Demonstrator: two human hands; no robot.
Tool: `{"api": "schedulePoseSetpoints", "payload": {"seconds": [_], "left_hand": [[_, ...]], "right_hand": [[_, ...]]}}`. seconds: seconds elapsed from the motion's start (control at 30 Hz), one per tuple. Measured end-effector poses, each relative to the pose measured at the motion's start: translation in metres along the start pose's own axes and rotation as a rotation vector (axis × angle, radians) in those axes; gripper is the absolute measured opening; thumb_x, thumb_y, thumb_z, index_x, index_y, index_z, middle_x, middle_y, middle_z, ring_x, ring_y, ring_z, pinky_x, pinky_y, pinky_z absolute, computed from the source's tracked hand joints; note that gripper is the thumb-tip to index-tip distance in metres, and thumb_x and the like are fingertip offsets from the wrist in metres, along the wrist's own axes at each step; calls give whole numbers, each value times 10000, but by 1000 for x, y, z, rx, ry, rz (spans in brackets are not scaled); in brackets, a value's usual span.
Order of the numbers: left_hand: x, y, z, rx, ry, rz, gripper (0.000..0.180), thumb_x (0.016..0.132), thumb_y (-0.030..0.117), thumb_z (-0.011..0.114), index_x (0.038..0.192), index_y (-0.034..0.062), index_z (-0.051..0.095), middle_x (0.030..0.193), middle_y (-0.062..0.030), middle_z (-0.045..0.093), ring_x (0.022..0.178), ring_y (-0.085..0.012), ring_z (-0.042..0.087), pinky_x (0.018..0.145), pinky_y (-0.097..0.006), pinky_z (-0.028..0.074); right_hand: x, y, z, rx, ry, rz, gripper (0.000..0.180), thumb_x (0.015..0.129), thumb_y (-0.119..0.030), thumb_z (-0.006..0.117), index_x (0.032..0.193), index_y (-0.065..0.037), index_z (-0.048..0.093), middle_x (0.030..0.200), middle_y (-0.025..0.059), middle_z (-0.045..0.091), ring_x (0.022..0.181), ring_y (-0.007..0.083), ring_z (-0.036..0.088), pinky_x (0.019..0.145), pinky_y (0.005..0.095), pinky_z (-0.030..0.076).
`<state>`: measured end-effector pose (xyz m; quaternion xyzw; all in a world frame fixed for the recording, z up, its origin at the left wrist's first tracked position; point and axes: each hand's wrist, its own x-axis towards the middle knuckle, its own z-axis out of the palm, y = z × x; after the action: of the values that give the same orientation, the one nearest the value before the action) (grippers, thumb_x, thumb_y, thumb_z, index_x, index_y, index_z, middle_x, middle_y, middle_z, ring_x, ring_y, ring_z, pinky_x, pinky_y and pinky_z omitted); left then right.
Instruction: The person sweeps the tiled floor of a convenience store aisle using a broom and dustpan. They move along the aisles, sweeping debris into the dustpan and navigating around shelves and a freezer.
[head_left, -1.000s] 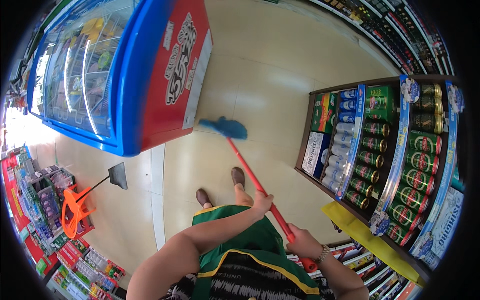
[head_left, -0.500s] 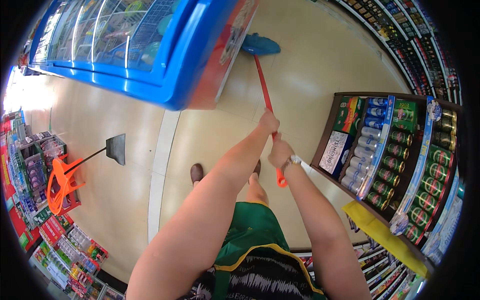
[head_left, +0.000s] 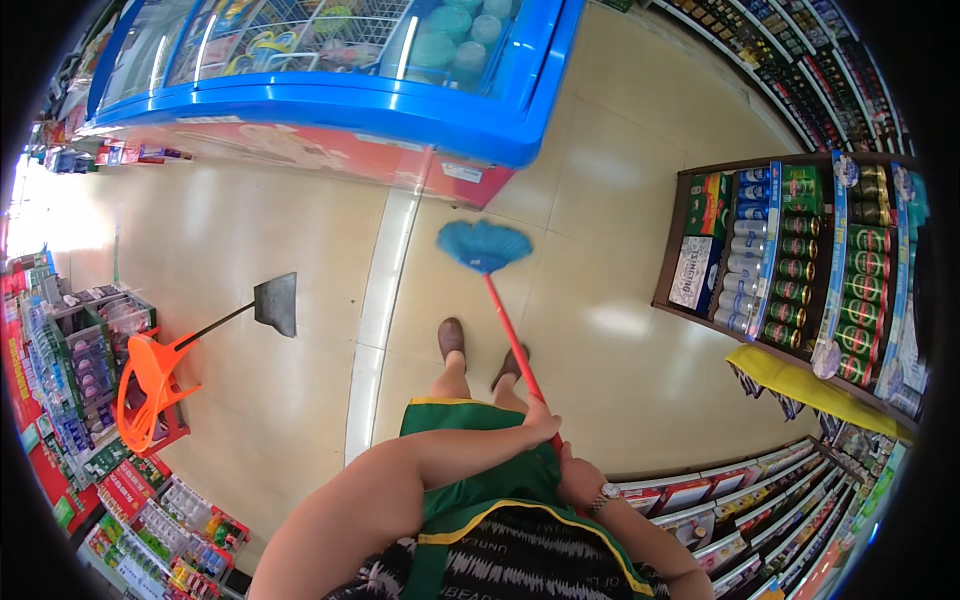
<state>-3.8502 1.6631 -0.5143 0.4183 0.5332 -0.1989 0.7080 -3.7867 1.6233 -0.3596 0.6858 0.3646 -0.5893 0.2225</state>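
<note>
A broom with a blue bristle head [head_left: 484,246] and a red handle [head_left: 508,328] slants across the floor ahead of my feet. My left hand [head_left: 541,422] is wrapped round the handle, close in front of my green apron. Lower on the same pole, my right hand [head_left: 579,479] is closed near its end, with a watch on the wrist. The bristles rest on the tiles just short of the chest freezer [head_left: 480,190]. Off to the left lies a dark dustpan [head_left: 277,304], its thin stick reaching to an orange plastic stool [head_left: 150,365].
The blue-framed freezer fills the far left. At right stands a display rack [head_left: 690,230] of cans and boxed drinks, a yellow strip [head_left: 800,388] beside it. Stocked shelves [head_left: 720,490] run behind it at lower right; packaged goods [head_left: 90,340] line the left.
Both hands have drawn back toward my body with the broom. Its head has come out from beside the freezer to nearer my feet. My view has shifted too.
</note>
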Motion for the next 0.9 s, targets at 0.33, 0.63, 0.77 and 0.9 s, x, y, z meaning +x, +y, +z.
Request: {"api": "schedulePoseSetpoints", "payload": {"seconds": [0.33, 0.63, 0.77, 0.9], "left_hand": [[-39, -34, -95, -180, 259, 126, 518, 648, 97, 565, 1023, -67, 248, 892, -187, 460, 872, -254, 494, 696, -322, 436], [12, -98, -149, -146, 197, -32, 456, 688, 97, 535, 1007, -31, 235, 809, -171, 445, 563, -211, 516, 389, -315, 432], [-65, -144, -86, -27, 139, -107, 516, 683, 99, 525, 1045, -22, 178, 779, -174, 442, 535, -220, 517, 349, -299, 404], [-116, -183, -42, -168, 10, 3, 501, 691, 127, 539, 988, -23, 165, 626, -129, 455, 401, -181, 471, 307, -262, 360]], "right_hand": [[-16, -80, 16, 188, 205, -271, 441, 635, -117, 490, 1023, 43, 352, 716, 238, 541, 688, 370, 538, 602, 416, 437], [61, -130, 94, -38, 292, -263, 429, 644, -64, 464, 1025, 79, 328, 752, 227, 553, 717, 350, 553, 612, 397, 450], [14, -91, 165, 26, 100, -154, 411, 643, -105, 508, 993, 54, 361, 788, 239, 547, 759, 355, 544, 666, 396, 440], [-53, -52, 196, 312, 113, -288, 482, 624, -101, 522, 1062, 11, 355, 756, 212, 546, 695, 322, 557, 622, 375, 447]]}}
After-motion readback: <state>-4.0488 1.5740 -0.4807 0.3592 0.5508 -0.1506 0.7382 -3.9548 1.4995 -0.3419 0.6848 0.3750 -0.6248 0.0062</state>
